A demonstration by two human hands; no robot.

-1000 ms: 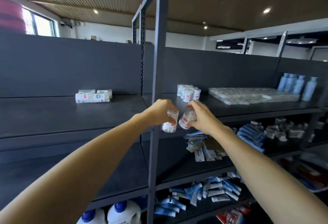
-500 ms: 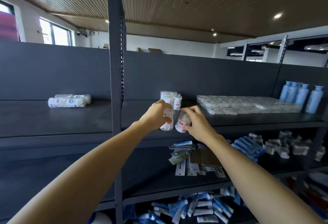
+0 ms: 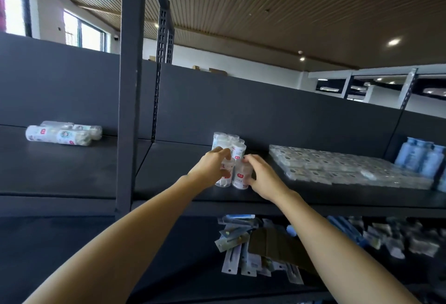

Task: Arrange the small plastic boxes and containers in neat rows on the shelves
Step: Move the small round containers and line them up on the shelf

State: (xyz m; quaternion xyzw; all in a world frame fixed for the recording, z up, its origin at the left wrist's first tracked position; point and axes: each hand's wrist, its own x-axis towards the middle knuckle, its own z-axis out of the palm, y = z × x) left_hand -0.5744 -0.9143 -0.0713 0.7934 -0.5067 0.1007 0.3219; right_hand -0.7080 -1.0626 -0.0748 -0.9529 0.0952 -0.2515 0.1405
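My left hand (image 3: 212, 165) grips a small clear plastic container (image 3: 225, 174) with a red label, standing upright on the dark upper shelf (image 3: 173, 171). Right beside it, touching, stands a second such container (image 3: 241, 177), and my right hand (image 3: 261, 178) wraps around its right side. Directly behind them stands a small group of the same containers (image 3: 230, 143) near the shelf's back panel. The two held containers rest on the shelf near its front edge.
A flat block of clear small boxes (image 3: 342, 167) covers the shelf to the right, with blue bottles (image 3: 421, 156) beyond. White rolled packs (image 3: 62, 133) lie on the left bay. A grey upright post (image 3: 128, 110) divides the bays. Packaged items (image 3: 243, 248) lie jumbled on the lower shelf.
Both hands have moved forward and set the two containers down on the upper shelf in front of the standing group. The view has shifted right and closer.
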